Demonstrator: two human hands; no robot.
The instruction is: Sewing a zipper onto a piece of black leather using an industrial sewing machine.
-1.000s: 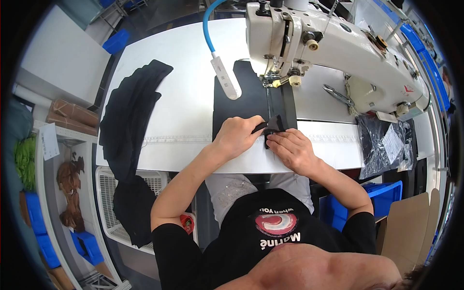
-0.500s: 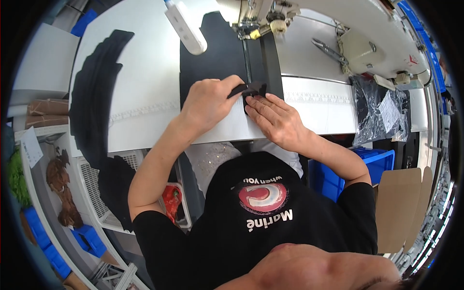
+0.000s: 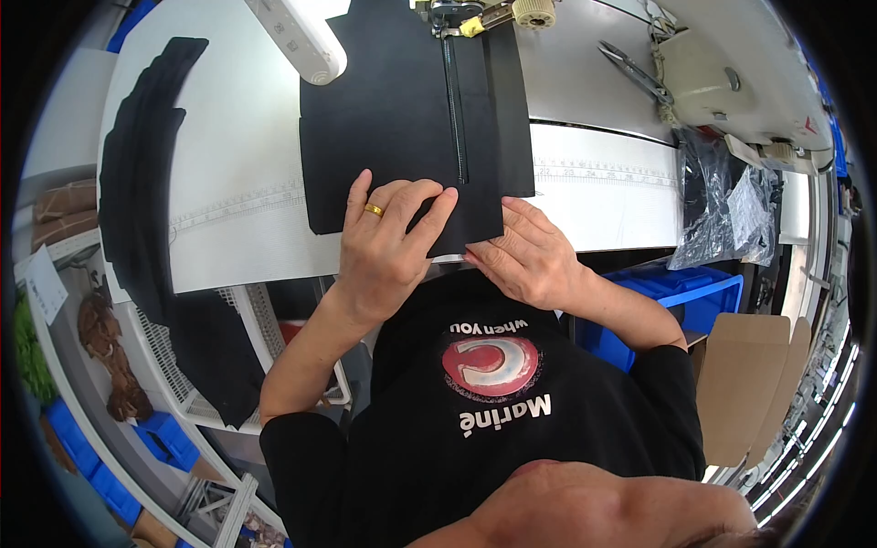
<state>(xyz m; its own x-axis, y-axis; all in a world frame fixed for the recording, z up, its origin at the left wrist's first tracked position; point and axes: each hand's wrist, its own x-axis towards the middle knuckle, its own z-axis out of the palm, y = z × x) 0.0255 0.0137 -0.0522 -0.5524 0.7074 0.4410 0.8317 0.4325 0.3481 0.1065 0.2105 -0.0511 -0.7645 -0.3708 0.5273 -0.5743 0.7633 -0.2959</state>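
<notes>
The left hand, with a ring on one finger, presses flat on the near edge of the black fabric panel, fingers spread, thumb pinching the lower hem. The right hand lies just beside it, fingertips gripping the same hem at the desk's near edge. The panel extends from that edge to the sewing machine at the far edge, a seam running along its length. A stack of black cut pieces drapes over the desk's left edge. Scissors lie on the machine bed at the right.
</notes>
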